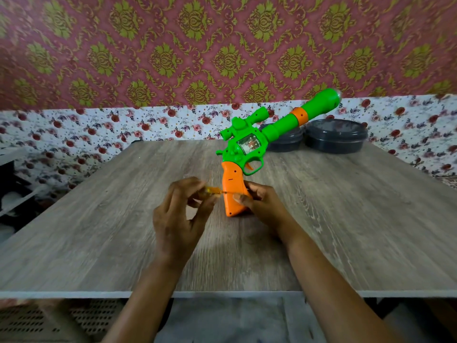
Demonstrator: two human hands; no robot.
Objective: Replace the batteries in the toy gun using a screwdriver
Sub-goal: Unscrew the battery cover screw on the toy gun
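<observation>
Standing on its orange grip, the green gun (pixel 249 149) is held by the right hand (pixel 259 203); the left hand (pixel 178 214) pinches a screwdriver (pixel 215 190) against it.

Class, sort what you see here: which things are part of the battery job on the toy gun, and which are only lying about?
Part of the job:
- toy gun, butt on the table, steadied at its orange grip by the right hand
- screwdriver, in the left hand, tip at the grip

Lying about:
- two dark round containers at the table's far edge
</observation>
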